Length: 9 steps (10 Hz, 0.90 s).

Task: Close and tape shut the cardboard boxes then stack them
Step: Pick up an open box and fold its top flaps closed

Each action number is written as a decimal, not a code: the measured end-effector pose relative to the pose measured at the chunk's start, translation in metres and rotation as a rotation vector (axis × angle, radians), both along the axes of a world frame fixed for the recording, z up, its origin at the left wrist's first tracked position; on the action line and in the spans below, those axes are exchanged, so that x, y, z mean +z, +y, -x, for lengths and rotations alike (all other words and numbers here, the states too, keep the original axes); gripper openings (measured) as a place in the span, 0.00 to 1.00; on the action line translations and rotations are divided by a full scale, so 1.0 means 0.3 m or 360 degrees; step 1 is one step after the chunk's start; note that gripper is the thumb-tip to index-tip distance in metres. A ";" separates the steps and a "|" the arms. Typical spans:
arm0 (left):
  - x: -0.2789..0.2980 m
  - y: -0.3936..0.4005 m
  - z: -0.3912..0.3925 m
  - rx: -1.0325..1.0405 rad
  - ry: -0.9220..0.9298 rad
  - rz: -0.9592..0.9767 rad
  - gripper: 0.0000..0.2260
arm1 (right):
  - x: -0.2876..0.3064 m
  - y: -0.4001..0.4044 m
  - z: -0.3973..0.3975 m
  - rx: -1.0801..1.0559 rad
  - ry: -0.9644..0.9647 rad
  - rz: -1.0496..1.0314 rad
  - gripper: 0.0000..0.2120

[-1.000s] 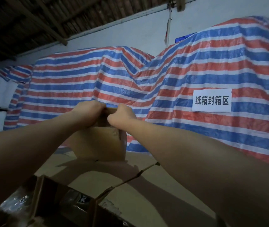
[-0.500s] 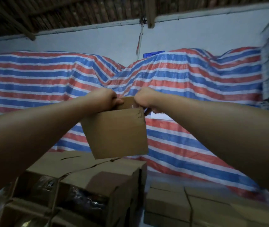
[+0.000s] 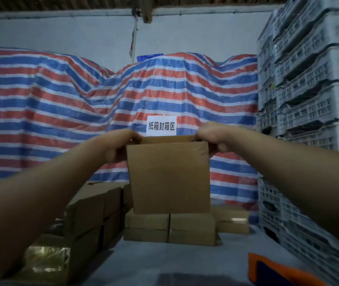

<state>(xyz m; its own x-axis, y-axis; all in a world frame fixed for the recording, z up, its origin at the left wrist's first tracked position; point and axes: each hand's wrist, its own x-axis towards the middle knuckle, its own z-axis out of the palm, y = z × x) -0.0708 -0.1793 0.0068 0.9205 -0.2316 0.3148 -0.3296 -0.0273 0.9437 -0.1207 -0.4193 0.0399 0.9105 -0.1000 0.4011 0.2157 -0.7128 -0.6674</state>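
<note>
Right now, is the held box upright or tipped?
Upright: the cardboard box hangs level between left hand and right hand, top edge horizontal.

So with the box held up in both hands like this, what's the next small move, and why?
Probably lower the cardboard box onto the stacked boxes right below it. The left hand and right hand grip its top corners, it hangs in the air above that low stack, and nothing lies between them. Whether it is taped cannot be told.
</note>
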 end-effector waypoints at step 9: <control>-0.695 -0.276 -0.196 -0.0092 0.0290 0.0711 0.15 | -0.789 -0.214 -0.185 0.0179 0.0270 -0.1515 0.21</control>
